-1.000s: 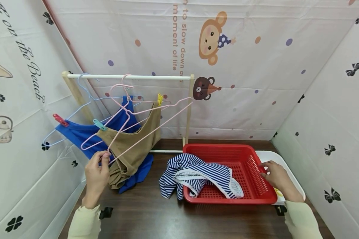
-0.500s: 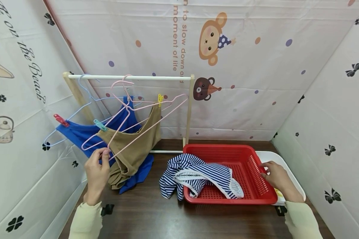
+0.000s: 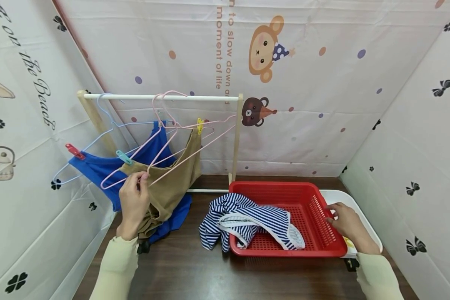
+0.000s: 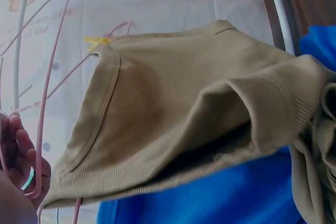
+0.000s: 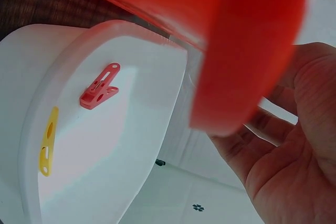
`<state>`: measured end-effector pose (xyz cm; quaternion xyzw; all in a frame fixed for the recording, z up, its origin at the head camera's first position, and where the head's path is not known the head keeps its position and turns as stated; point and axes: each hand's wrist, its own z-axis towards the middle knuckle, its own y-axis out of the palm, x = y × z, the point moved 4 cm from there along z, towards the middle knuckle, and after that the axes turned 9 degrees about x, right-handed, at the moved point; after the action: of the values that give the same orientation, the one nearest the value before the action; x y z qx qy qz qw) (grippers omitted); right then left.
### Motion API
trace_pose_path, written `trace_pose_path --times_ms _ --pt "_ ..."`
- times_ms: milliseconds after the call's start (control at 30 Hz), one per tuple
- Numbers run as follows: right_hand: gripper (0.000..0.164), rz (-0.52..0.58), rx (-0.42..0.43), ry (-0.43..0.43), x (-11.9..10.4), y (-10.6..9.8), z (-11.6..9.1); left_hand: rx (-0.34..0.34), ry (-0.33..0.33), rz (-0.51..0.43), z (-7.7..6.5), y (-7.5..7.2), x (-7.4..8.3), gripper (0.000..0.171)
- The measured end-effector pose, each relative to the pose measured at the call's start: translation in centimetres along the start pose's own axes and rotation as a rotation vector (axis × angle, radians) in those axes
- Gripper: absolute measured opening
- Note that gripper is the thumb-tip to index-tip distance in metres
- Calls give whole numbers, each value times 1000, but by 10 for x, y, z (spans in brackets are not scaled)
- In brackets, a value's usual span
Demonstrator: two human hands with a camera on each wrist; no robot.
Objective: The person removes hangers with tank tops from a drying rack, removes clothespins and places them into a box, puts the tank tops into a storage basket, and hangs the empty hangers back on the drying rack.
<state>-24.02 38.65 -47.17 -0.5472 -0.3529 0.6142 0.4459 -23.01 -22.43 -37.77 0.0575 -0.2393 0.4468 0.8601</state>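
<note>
My left hand [image 3: 136, 199] pinches the lower left corner of a bare pink clothes hanger [image 3: 217, 138]. The hanger's hook overlaps the white rod [image 3: 210, 98] of the drying rack in the head view. Behind it, a khaki garment [image 3: 180, 177] hangs from another pink hanger, pinned by a teal clothespin [image 3: 124, 157] and a yellow clothespin [image 3: 200, 126]. Farther left, blue clothing [image 3: 108, 166] hangs on a blue hanger with a red clothespin [image 3: 75, 151]. My right hand [image 3: 348, 223] rests its fingertips at the right rim of a red basket [image 3: 331, 250], fingers loosely bent.
A navy-and-white striped garment [image 3: 270, 221] lies in the basket and drapes over its left edge. Beneath the basket's right side is a white tray [image 5: 142, 129] with a red clothespin [image 5: 100, 87] and a yellow clothespin [image 5: 49, 142]. Patterned cloth walls surround the brown tabletop [image 3: 195, 275].
My left hand has moved up and right with the pink hanger, after a small earlier shift. The hanger's hook has risen to the rod's height. My right hand has stayed in place.
</note>
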Motion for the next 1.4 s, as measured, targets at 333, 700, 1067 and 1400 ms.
trace_pose_path --times_ms 333,700,1067,1400 --pt "41 2 11 -19 -1 0 -1 -23 15 9 8 30 8 17" --pt "43 1 1 -4 0 1 -1 -62 11 16 10 58 22 19" --pt "43 -5 5 -12 1 1 0 -127 -25 37 5 73 26 18" --pt "43 -3 8 -18 0 1 0 -193 -31 46 -2 78 26 17"
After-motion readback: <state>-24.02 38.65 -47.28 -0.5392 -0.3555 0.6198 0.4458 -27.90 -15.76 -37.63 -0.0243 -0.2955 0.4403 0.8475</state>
